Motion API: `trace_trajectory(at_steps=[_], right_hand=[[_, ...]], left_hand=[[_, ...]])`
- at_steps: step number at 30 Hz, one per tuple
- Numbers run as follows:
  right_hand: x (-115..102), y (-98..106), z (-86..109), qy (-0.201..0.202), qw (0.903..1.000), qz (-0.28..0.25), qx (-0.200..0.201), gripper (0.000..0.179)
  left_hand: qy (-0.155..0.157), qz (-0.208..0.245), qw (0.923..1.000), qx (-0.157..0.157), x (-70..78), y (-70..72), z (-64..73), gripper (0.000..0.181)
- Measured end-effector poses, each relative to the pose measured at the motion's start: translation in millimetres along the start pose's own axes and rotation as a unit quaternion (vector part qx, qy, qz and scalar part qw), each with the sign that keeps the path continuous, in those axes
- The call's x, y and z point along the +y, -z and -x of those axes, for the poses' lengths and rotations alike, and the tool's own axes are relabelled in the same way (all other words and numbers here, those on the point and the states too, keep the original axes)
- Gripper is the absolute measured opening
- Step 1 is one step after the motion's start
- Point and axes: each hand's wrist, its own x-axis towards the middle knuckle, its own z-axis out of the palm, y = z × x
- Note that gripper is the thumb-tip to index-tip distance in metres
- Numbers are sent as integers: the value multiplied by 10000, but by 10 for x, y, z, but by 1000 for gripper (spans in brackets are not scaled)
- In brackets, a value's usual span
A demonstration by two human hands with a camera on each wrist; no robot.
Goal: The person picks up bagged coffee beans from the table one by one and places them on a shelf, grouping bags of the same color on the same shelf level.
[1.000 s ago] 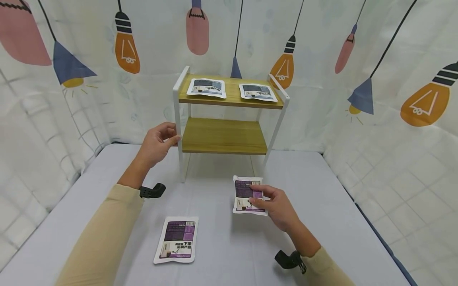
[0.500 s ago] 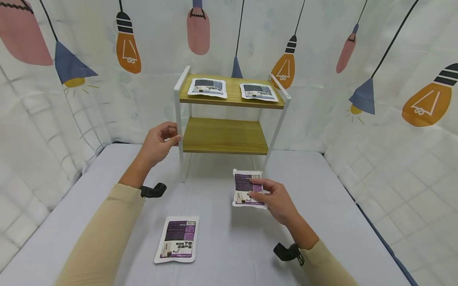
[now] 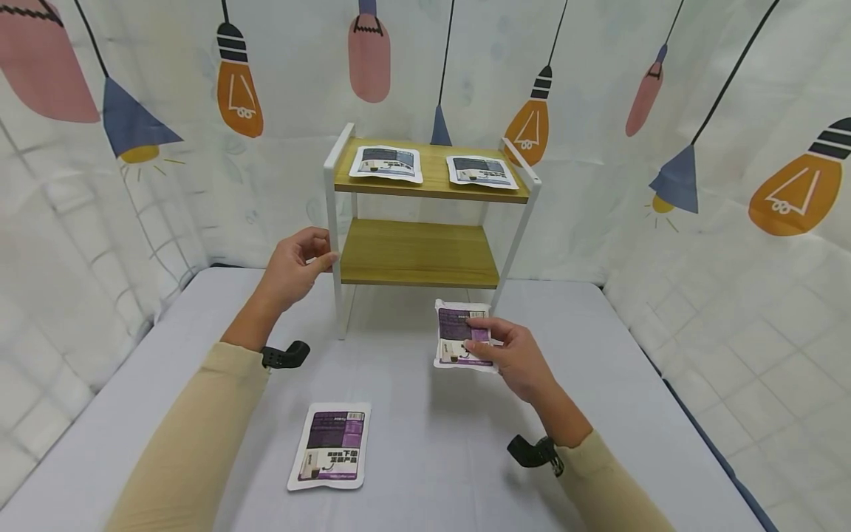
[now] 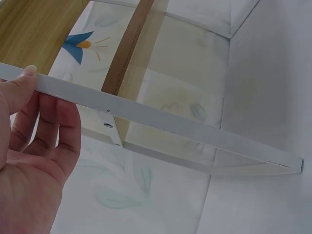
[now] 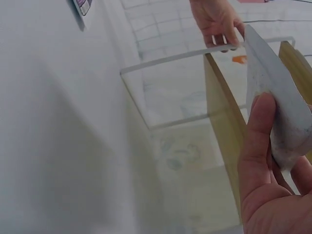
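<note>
A two-tier shelf with wooden boards (image 3: 419,253) and a white frame stands at the back of the table. My left hand (image 3: 297,264) grips its left front post (image 4: 161,119), thumb on one side and fingers curled behind, as the left wrist view shows. My right hand (image 3: 521,358) pinches a white and purple packet (image 3: 455,336) by its right edge, raised over the table in front of the shelf. In the right wrist view the packet (image 5: 275,92) is seen edge-on between thumb and fingers. Another such packet (image 3: 330,445) lies flat on the table, front left.
Two similar packets, one on the left (image 3: 385,162) and one on the right (image 3: 482,171), lie on the upper board. A white cloth (image 3: 399,510) covers the table. Behind it hangs a curtain (image 3: 286,170) printed with lamps and bulbs.
My right hand has lifted the packet upward and toward the shelf. My left hand stays on the post, and the other packets have not moved.
</note>
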Motion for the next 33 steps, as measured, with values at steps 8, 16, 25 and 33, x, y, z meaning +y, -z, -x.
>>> trace_trajectory(at_steps=[8,16,25,33], right_hand=[[-98,40,-87,-32,9999,-150,-38,47],[-152,84,-184,-8,9992,-383,-108,45],[-210,127,-264,214,9974,-626,-287,47],[-240,162,-349,256,9956,-829,-355,46]], left_hand=[[18,-18,10000,-14,-6,-1,-5,28],[48,-38,10000,-12,-2,0,-1,29],[9,-34,10000,-9,8,-2,1,27],[-62,11,10000,17,5,-6,2,27]])
